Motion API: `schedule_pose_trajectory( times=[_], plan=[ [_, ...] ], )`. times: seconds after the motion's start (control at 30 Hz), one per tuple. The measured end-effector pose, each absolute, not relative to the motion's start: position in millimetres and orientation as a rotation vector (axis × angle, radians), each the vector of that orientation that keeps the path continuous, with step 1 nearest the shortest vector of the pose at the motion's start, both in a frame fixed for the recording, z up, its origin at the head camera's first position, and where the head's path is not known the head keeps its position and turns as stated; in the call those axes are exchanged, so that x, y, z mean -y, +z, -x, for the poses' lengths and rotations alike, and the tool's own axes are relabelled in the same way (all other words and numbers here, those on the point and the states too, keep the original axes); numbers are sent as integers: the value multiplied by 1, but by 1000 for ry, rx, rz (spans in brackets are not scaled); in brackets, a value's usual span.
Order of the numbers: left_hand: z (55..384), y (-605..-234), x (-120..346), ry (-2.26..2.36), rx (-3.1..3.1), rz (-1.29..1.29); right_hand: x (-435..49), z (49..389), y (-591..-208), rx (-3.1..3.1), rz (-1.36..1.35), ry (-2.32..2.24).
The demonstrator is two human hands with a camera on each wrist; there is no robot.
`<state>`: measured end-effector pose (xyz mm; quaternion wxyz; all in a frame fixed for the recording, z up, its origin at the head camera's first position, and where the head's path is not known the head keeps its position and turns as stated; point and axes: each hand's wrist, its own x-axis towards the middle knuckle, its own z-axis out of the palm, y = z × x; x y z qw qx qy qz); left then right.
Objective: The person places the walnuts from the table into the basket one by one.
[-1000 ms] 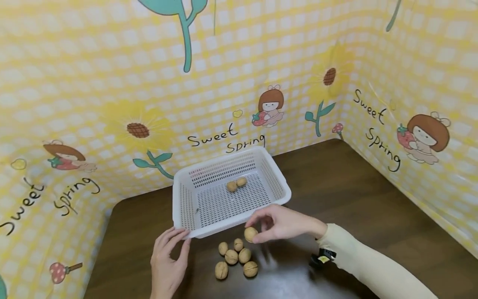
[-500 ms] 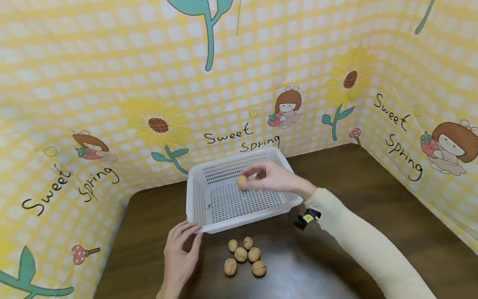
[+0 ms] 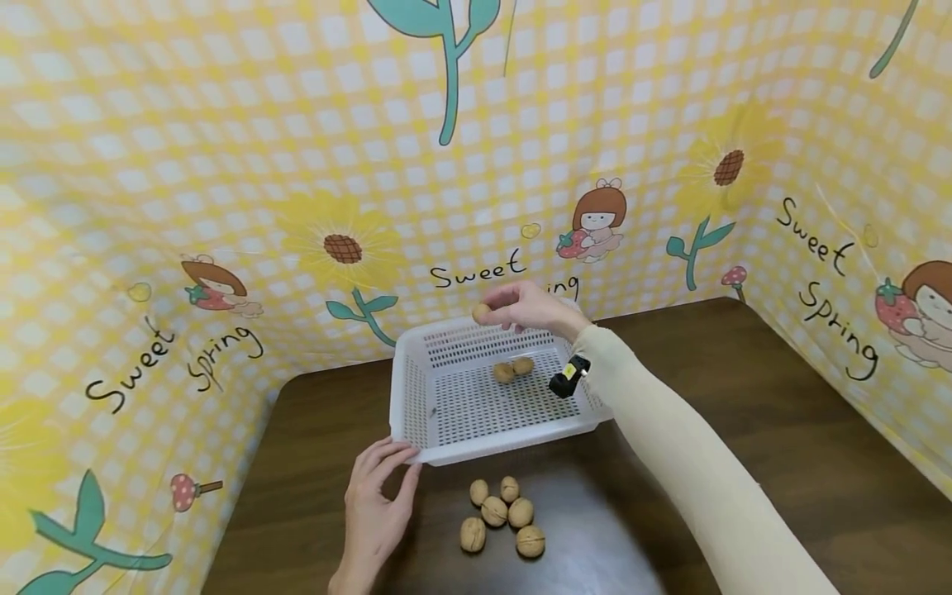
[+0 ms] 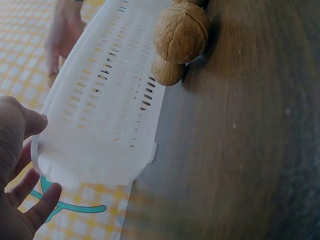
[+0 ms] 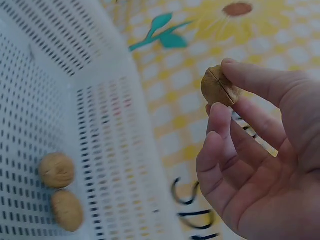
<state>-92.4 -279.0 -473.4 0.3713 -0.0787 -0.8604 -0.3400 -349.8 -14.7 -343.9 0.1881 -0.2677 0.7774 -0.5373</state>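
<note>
The right hand point(image 3: 524, 306) has carried a walnut point(image 3: 480, 313) across the basket point(image 3: 506, 446), from the 5 o'clock rim a second ago, through the middle half a second ago, to the 12 o'clock rim as seen in the head view. Two walnuts point(image 3: 504, 373) inside, largely blocked by the hand half a second earlier, are back in sight. The wrist camera point(image 3: 569, 377), previously outside the basket at 4 o'clock, now hangs over its 3 o'clock side, and the sleeve point(image 3: 669, 430) newly crosses the rim there. The hand has come to cover the start of the wall's "Spring" lettering point(image 3: 563, 287). The head view has swung toward 9 o'clock, bringing in a yellow flower point(image 3: 22, 463) at 8 o'clock and cropping a printed figure point(image 3: 925, 318) at 3 o'clock.
</note>
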Motion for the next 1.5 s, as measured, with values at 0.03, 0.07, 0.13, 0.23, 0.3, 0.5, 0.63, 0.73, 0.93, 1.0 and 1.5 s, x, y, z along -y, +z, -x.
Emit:
schedule_pose_trajectory(
  times=[0.03,0.07,0.13,0.23,0.3,0.5,0.63,0.73,0.93,1.0,1.5],
  plan=[
    [93,-474,279,-868,2203,204,16,353,-349,-2189,747,-1501],
    [93,-474,279,-867,2199,204,18,355,-354,-2194,739,-1494],
    [94,-474,278,-858,2193,210,20,359,-363,-2225,730,-1463],
    [95,-474,278,-851,2200,212,22,362,-376,-2282,716,-1398],
    [95,-474,277,-864,2211,202,25,364,-384,-2288,706,-1355],
    [94,-474,277,-869,2220,192,36,365,-405,-2323,726,-1184],
    [92,-474,277,-846,2198,206,44,362,-413,-2363,721,-1101],
    [92,-475,277,-845,2196,202,48,361,-417,-2361,726,-1076],
    [92,-477,275,-839,2192,210,52,362,-427,-2311,711,-1087],
    [91,-477,275,-837,2191,209,53,362,-432,-2291,687,-1101],
    [91,-476,281,-797,2160,226,61,365,-439,-2316,632,-1024]
  ],
)
